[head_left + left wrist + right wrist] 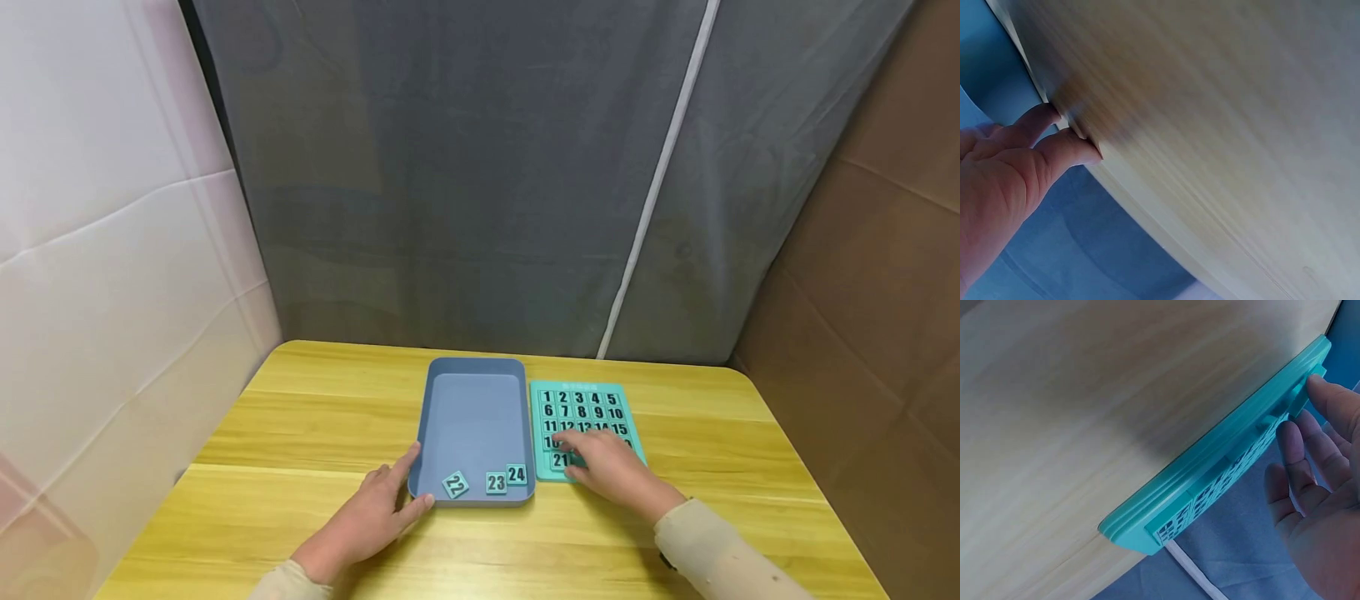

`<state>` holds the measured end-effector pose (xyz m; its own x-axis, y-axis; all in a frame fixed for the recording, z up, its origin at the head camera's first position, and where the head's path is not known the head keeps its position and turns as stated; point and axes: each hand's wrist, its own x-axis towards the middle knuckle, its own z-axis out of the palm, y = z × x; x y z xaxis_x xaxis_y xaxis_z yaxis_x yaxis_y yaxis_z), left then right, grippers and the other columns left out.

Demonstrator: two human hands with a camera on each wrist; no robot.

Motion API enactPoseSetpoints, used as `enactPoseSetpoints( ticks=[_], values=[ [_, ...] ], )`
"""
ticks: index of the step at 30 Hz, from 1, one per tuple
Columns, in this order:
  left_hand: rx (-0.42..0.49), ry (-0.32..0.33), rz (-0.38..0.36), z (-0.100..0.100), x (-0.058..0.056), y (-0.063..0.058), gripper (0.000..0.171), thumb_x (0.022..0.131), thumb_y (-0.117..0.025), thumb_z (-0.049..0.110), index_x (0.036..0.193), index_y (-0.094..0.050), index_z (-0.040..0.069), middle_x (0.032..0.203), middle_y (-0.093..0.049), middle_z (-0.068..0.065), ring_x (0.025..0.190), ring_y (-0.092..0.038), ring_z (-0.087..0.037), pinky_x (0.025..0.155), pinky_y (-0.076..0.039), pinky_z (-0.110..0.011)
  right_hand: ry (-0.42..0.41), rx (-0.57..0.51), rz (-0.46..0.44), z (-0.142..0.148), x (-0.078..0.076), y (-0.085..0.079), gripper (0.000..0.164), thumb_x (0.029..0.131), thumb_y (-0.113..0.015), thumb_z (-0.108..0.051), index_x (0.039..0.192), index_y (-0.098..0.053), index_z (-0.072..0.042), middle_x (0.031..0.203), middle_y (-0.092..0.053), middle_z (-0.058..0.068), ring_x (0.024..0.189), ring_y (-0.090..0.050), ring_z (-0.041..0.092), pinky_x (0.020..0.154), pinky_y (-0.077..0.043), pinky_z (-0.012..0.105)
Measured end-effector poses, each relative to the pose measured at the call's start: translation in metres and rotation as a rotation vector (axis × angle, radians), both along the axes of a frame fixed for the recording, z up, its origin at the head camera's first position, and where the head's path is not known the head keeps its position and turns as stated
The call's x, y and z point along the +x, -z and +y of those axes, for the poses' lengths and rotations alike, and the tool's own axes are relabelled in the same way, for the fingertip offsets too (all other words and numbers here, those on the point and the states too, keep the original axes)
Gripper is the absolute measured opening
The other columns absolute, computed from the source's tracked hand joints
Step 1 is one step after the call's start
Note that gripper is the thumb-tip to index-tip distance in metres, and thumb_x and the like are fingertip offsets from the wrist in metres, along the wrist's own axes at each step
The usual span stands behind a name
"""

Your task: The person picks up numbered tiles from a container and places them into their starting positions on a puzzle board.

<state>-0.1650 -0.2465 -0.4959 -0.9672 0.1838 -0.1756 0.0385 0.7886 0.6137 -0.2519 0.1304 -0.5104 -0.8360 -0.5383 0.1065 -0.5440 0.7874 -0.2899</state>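
A teal number board point(538, 425) lies on the table, with rows of numbered tiles in its frame. Over its front-left part, my right hand point(611, 468) pinches the tile marked 21 point(560, 461) between thumb and fingers. From the right wrist view, that tile point(1299, 400) stands slightly raised and tilted at the board's edge. My left hand point(367, 518) rests at the front-left corner of a blue-grey tray point(476, 425), fingers fairly straight along its side and thumb at its front. Inside the tray lie tiles 22 point(455, 484), 23 point(496, 482) and 24 point(516, 475). My right fingers hide part of the lower rows.
Both tray and board sit side by side, with a narrow gap, on a yellow wood-grain table point(315, 417). A grey curtain point(450, 183) hangs behind the table. A white sheet point(127, 208) is at the left and a brown one point(870, 275) at the right.
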Motion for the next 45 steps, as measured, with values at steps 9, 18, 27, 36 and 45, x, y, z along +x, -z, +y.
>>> enactPoseSetpoints(
  ticks=[9,18,27,36,45],
  values=[
    [-0.008,0.005,0.011,0.002,0.001,-0.002,0.085,0.105,-0.065,0.052,0.171,-0.027,0.016,0.163,-0.045,-0.031,0.154,-0.035,-0.056,0.118,-0.037,-0.074,0.001,-0.045,-0.008,-0.005,-0.001,0.003,0.049,0.092,-0.083,-0.010,0.139,-0.068,-0.011,0.121,-0.081,0.004,0.102,-0.078,0.023,0.090,-0.064,0.044],
    [-0.010,0.009,0.017,0.003,0.001,-0.001,0.085,0.104,-0.065,0.053,0.171,-0.027,0.016,0.163,-0.045,-0.032,0.154,-0.036,-0.056,0.118,-0.037,-0.074,0.007,-0.093,-0.040,-0.009,0.000,0.006,0.047,0.095,-0.080,-0.009,0.140,-0.067,-0.012,0.125,-0.079,0.004,0.100,-0.078,0.020,0.089,-0.065,0.041],
    [-0.007,0.009,0.026,0.004,0.001,-0.003,0.085,0.104,-0.066,0.052,0.171,-0.028,0.016,0.162,-0.045,-0.033,0.153,-0.038,-0.056,0.118,-0.038,-0.074,0.040,-0.098,-0.013,-0.009,0.000,0.002,0.045,0.096,-0.081,-0.015,0.139,-0.069,-0.012,0.124,-0.079,0.004,0.099,-0.076,0.019,0.090,-0.064,0.044],
    [-0.008,0.007,0.020,0.000,0.001,-0.003,0.086,0.104,-0.065,0.053,0.171,-0.027,0.016,0.163,-0.043,-0.034,0.154,-0.035,-0.057,0.118,-0.037,-0.074,0.031,-0.127,0.153,-0.059,0.007,-0.022,0.035,0.097,-0.081,-0.029,0.129,-0.076,-0.015,0.127,-0.079,0.002,0.121,-0.072,0.027,0.109,-0.052,0.053],
    [-0.006,0.024,0.020,-0.003,0.001,-0.002,0.086,0.105,-0.064,0.053,0.171,-0.027,0.014,0.162,-0.045,-0.033,0.152,-0.037,-0.058,0.116,-0.039,-0.074,-0.053,0.042,0.096,-0.145,0.020,-0.021,0.041,0.091,-0.084,-0.050,0.121,-0.079,-0.023,0.098,-0.081,-0.011,0.096,-0.074,0.013,0.101,-0.053,0.045]
  ],
)
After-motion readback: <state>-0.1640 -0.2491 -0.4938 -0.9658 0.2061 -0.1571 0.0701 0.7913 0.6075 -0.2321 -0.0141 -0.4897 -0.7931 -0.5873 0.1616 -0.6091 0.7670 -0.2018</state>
